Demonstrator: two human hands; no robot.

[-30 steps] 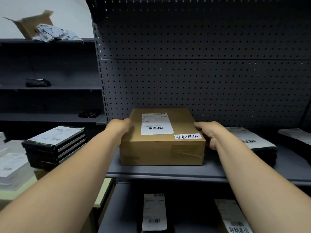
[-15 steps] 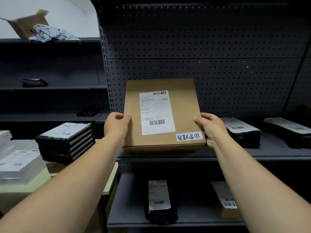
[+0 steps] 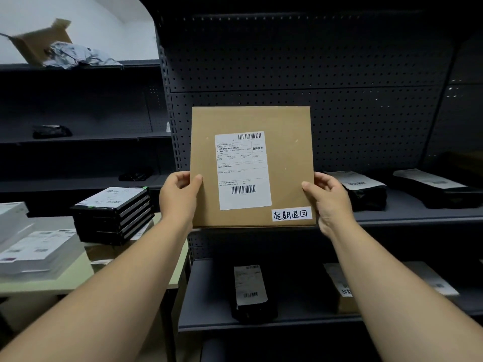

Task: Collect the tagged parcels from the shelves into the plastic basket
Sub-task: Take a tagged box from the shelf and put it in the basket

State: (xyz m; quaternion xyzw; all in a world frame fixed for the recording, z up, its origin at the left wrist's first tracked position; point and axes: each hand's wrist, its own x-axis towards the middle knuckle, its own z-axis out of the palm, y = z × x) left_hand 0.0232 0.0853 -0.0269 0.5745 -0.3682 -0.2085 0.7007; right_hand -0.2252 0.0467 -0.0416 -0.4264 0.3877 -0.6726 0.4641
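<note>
So the box was up in the air in front of the pegboard, tilted so its top face pointed right at the camera. Both hands were on it: the left hand gripped the lower left edge with the thumb lying over the front face, and the right hand gripped the lower right edge, thumb on the front too. The fingers went round behind, so I couldn't see those. The box sat square between the two hands, clear of the shelf behind it, not touching anything else as far as I could tell.

On the box face there was a white shipping label with barcodes, roughly in the middle, and a small handwritten tag at the bottom right corner, just beside the right thumb.

Around the box: right of it, on the shelf, lay two dark bags with labels. Below the box, on the lower shelf, a black bag with a label, plus a brown parcel partly hidden by the right forearm. Left of the box there was a counter with a stack of black flat boxes and some white ones. Up at the far left, an open carton.
</note>
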